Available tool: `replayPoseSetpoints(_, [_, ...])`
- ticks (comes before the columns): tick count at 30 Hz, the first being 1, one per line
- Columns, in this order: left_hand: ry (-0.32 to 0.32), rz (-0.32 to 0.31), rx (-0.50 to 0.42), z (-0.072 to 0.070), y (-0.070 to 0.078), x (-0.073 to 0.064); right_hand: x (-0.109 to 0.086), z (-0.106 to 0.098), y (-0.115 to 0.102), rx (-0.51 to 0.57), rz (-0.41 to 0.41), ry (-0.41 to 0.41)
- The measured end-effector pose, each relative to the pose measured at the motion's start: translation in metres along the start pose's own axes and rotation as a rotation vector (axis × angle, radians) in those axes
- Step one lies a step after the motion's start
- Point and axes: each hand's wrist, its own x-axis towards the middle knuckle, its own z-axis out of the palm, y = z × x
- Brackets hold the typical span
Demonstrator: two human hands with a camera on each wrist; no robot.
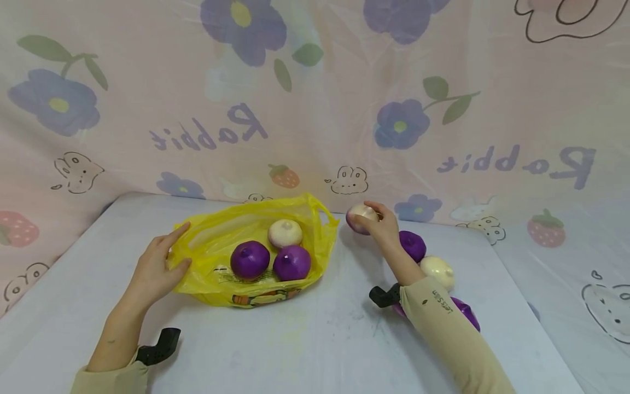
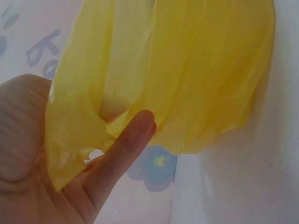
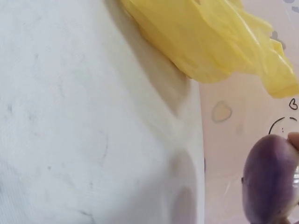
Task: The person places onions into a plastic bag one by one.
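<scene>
Bag (image 1: pixel 204 276), yellow plastic, mouth open, left of centre on a white table (image 1: pixel 305 350). Contents: two purple onions (image 1: pixel 250 260), one white onion (image 1: pixel 285 233), grouped close together. Left hand (image 1: pixel 156 269): spread, thumb and forefinger wide apart, touching the bag's left rim. Right hand (image 1: pixel 386 225): right of centre, pinching a white-and-purple onion (image 1: pixel 353 220) above the table, near the bag's right edge. Loose, lower right: violet onion (image 1: pixel 414 245), cream onion (image 1: pixel 437 272), further purple pieces (image 1: pixel 466 314) partly hidden by the right sleeve (image 1: pixel 448 334). Backdrop (image 1: pixel 315 109): pink printed cloth, upper frame.
</scene>
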Motion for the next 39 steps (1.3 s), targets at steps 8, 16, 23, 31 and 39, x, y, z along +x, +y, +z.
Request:
replayPoseSetpoints(8, [0.001, 0.006, -0.004, 0.001, 0.001, 0.0, -0.008, 0.002, -0.013, 0.059, -0.133, 0.048])
replayPoseSetpoints(16, [0.007, 0.011, -0.013, 0.001, 0.0, -0.001, -0.018, 0.009, -0.032, 0.13, -0.267, 0.042])
replayPoseSetpoints(23, [0.015, 0.029, -0.006, 0.0, 0.0, 0.002, -0.03, 0.019, -0.041, 0.135, -0.349, 0.003])
replayPoseSetpoints(31, [-0.004, 0.002, -0.01, 0.001, 0.002, 0.004, -0.041, 0.03, -0.053, 0.157, -0.465, -0.047])
replayPoseSetpoints(39, [-0.002, 0.005, -0.001, 0.001, 0.004, 0.005, -0.049, 0.04, -0.066, 0.166, -0.478, -0.098])
